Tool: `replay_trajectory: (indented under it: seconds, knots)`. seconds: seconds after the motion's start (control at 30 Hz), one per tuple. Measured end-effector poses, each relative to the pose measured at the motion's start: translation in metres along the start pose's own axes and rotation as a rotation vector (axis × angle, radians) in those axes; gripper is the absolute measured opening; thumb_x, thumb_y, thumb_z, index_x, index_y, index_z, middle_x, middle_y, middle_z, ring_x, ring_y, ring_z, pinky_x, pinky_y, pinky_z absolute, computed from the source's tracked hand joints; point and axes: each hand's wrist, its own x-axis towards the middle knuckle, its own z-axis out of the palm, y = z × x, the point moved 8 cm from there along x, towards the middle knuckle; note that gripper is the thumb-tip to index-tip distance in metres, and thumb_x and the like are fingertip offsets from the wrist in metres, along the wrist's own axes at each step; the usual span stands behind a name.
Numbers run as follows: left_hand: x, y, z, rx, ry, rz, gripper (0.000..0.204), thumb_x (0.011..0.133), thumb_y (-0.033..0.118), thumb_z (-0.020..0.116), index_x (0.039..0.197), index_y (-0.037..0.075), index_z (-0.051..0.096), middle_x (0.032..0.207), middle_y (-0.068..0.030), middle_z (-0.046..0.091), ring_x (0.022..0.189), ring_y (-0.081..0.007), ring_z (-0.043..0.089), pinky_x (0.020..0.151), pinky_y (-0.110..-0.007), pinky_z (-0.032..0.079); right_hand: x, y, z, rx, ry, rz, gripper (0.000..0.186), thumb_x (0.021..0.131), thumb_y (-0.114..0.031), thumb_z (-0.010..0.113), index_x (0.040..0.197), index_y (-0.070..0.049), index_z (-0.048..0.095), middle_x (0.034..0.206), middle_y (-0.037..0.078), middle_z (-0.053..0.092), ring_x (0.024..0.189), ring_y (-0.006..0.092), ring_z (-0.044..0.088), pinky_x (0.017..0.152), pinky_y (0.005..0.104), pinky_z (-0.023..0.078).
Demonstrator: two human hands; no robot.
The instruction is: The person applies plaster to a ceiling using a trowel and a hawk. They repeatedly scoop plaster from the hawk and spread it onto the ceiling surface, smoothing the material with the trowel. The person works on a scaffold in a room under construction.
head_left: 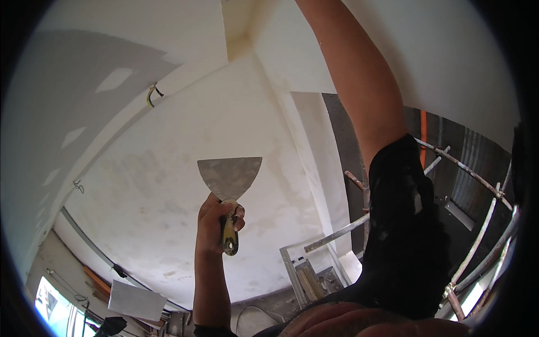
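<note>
My left hand (210, 226) is closed around the handle of a putty knife (229, 175). The knife points upward, its broad metal blade smeared with grey-white residue, and its yellow and black handle is dirty with dried filler. Behind it is a pale plastered wall (168, 219) with patchy stains; the blade appears apart from it. My right arm (368, 78), in a black sleeve, stretches up past the top edge, so the right hand is out of sight.
Paint-spotted scaffold poles (474, 241) stand at the right, beside corrugated metal sheeting (470, 163) and an orange pipe (423, 135). Loose wires (151, 95) hang from a ceiling ledge at upper left. A white board (136, 299) is low at left, near a bright window (51, 303).
</note>
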Motion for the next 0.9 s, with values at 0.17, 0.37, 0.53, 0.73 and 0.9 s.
replay_trajectory:
  seconds: [0.17,0.37,0.53,0.73,0.9]
  knots:
    - [0.002,0.009,0.003,0.001,0.018,-0.031,0.04,0.085,0.001,0.045,0.125,-0.006,0.052,0.105,-0.0159,0.061,0.073,-0.0202,0.059,0.05,-0.03,0.045,0.012,-0.025,-0.005,0.061,0.071,0.04,0.031,0.099,-0.031,0.053,0.104,-0.003,0.066,0.091,0.009,0.068,0.08,0.0203,0.061,0.074,0.035,0.047]
    - [-0.009,0.002,0.013,-0.073,0.004,-0.042,0.044,0.083,0.003,0.044,0.125,-0.009,0.05,0.111,-0.0204,0.059,0.069,-0.0177,0.056,0.044,-0.025,0.043,0.016,-0.056,-0.001,0.087,0.041,-0.066,0.027,0.097,-0.025,0.054,0.105,-0.002,0.067,0.095,0.01,0.07,0.083,0.0201,0.063,0.078,0.0364,0.048]
    - [-0.021,0.006,0.036,-0.406,-0.241,-0.094,0.056,0.085,0.005,0.045,0.136,-0.017,0.037,0.121,-0.0339,0.056,0.055,-0.017,0.054,0.031,-0.023,0.047,-0.063,-0.061,-0.046,0.246,0.486,-0.014,0.031,0.097,-0.021,0.058,0.113,0.005,0.063,0.1,0.012,0.07,0.093,0.0226,0.065,0.084,0.0362,0.05]
    - [-0.049,-0.009,0.074,-0.777,-0.403,-0.258,0.061,0.089,0.004,0.041,0.141,-0.021,0.02,0.106,-0.04,0.054,0.047,-0.0203,0.054,0.03,-0.026,0.049,-0.251,-0.009,-0.012,0.513,0.25,0.304,0.068,0.091,-0.014,0.076,0.147,-0.003,0.038,0.128,0.007,0.063,0.116,0.0154,0.06,0.096,0.0279,0.051]
    - [-0.043,-0.019,0.084,-0.827,-0.359,-0.268,0.063,0.09,0.004,0.04,0.141,-0.021,0.012,0.095,-0.0396,0.054,0.048,-0.0218,0.057,0.03,-0.026,0.05,-0.361,0.04,0.018,0.73,0.03,0.439,0.04,0.095,-0.007,0.07,0.132,0.0,0.058,0.118,0.01,0.07,0.108,0.0171,0.066,0.095,0.0308,0.054]
